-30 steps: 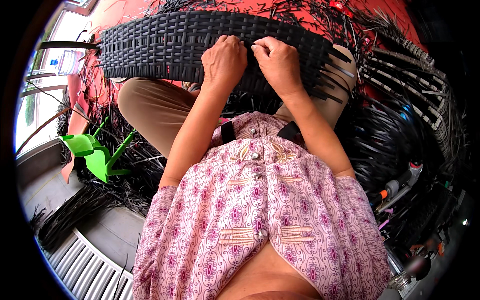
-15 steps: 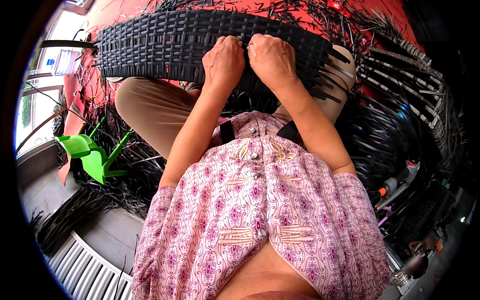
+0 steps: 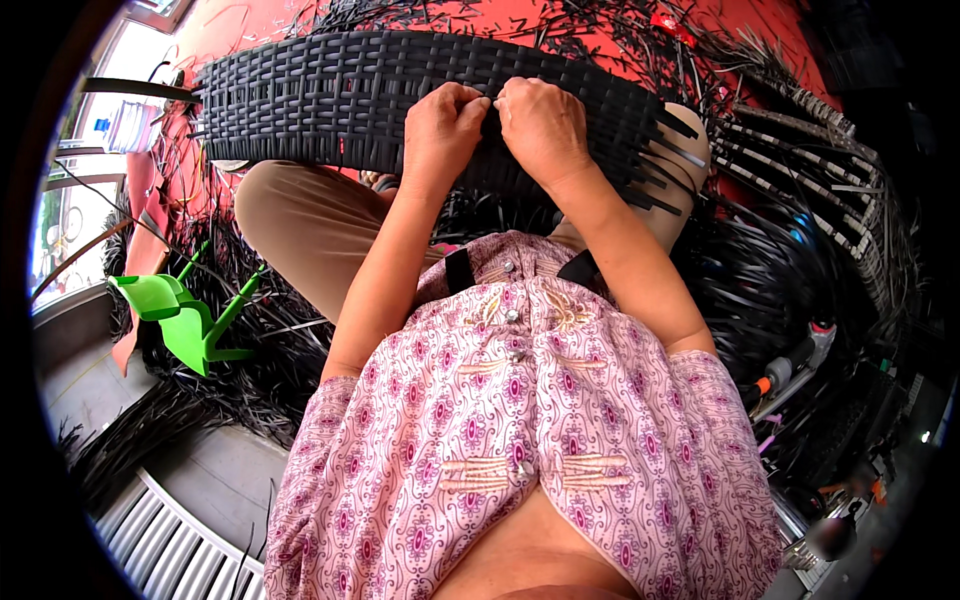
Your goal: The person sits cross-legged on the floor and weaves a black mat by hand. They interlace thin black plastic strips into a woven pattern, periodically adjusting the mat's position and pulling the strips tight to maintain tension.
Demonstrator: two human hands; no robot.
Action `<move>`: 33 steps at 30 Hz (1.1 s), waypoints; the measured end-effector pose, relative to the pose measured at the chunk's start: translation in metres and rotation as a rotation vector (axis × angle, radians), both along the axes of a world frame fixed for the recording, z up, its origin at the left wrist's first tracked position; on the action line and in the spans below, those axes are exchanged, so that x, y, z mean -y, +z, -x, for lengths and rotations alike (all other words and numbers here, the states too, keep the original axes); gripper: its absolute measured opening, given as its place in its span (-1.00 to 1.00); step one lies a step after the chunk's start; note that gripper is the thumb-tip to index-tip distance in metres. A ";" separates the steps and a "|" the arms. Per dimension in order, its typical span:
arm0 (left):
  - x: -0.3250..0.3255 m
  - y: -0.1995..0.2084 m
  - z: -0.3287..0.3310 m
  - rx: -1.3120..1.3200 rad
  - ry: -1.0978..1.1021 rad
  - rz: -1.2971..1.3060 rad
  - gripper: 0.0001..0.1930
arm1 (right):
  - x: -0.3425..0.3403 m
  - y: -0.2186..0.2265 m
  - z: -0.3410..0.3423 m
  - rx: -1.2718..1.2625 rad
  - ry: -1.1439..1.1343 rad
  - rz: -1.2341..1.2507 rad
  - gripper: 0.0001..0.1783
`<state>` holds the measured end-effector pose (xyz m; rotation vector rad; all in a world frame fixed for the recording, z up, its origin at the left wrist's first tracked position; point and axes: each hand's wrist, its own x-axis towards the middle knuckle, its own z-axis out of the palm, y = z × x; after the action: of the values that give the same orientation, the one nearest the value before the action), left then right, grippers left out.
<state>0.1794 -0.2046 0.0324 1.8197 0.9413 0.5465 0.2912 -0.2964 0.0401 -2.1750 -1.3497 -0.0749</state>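
The black woven panel (image 3: 300, 95) lies across the bent legs (image 3: 300, 225). The left hand (image 3: 442, 135) and the right hand (image 3: 543, 130) are close together at its middle, fingers curled in. I cannot tell if they pinch a strip. Loose strip ends (image 3: 668, 165) poke out past the panel's right edge. Beyond its far edge, bits of black strip lie on the red floor (image 3: 245, 22). A green plastic chair (image 3: 185, 315) is near the left knee.
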 end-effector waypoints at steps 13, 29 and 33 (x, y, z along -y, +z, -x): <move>-0.026 0.055 0.051 0.169 0.168 -0.228 -0.81 | -0.013 0.033 0.010 -0.324 0.250 -0.470 -0.72; -0.025 0.000 0.019 -0.279 0.069 -0.614 -0.75 | -0.007 0.001 0.008 -0.748 0.035 -0.319 -0.81; -0.021 0.009 0.012 -0.386 0.071 -0.594 -0.76 | -0.010 -0.005 0.009 -0.640 0.021 -0.317 -0.82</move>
<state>0.1678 -0.1839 0.0418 2.4954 1.1890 0.5684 0.2826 -0.2867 0.0350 -1.7056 -0.9155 0.3624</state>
